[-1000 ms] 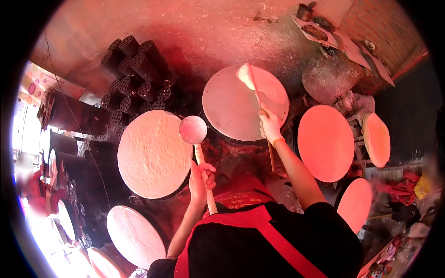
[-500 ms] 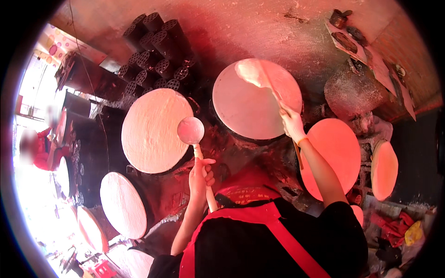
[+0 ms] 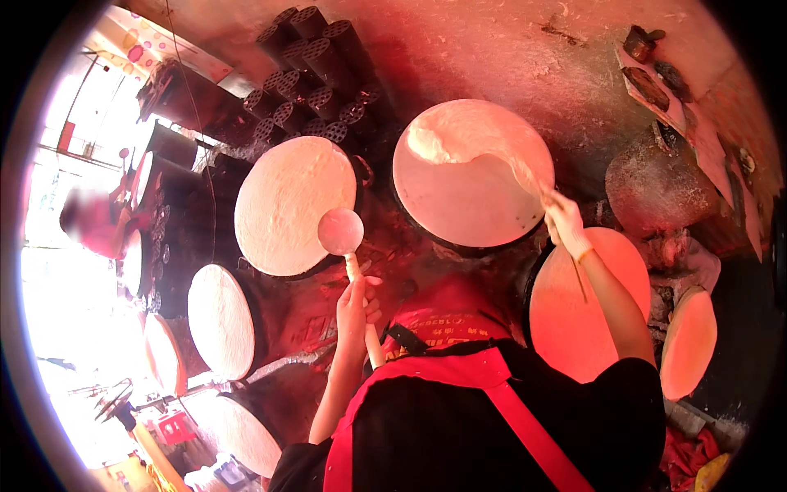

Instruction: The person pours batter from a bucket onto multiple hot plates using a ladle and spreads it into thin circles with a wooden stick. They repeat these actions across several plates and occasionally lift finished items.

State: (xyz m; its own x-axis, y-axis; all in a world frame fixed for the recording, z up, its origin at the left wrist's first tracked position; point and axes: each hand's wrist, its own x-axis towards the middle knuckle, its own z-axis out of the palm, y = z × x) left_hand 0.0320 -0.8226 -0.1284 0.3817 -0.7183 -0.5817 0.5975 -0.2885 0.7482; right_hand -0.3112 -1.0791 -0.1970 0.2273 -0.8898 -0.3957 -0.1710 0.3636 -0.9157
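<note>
My left hand is closed round the long handle of a ladle. The ladle's round bowl overlaps, in view, the lower right edge of a griddle coated with a pale, wrinkled layer. With closed fingers, my right hand grips a thin wooden spreader at the right edge of a large round griddle. White batter curves over the far part of that griddle, from a thick patch at its left to the spreader. The griddle's near part is bare, with a few dark specks.
Black perforated coal briquettes are stacked behind the griddles. Close to my right forearm is a reddish-lit griddle, with another round plate beyond. Pale round griddles stand at left, where a person in red works.
My right hand has swept the spreader right and toward me, stretching the batter into an arc across the far side. The left hand still holds the ladle. The whole view has shifted slightly.
</note>
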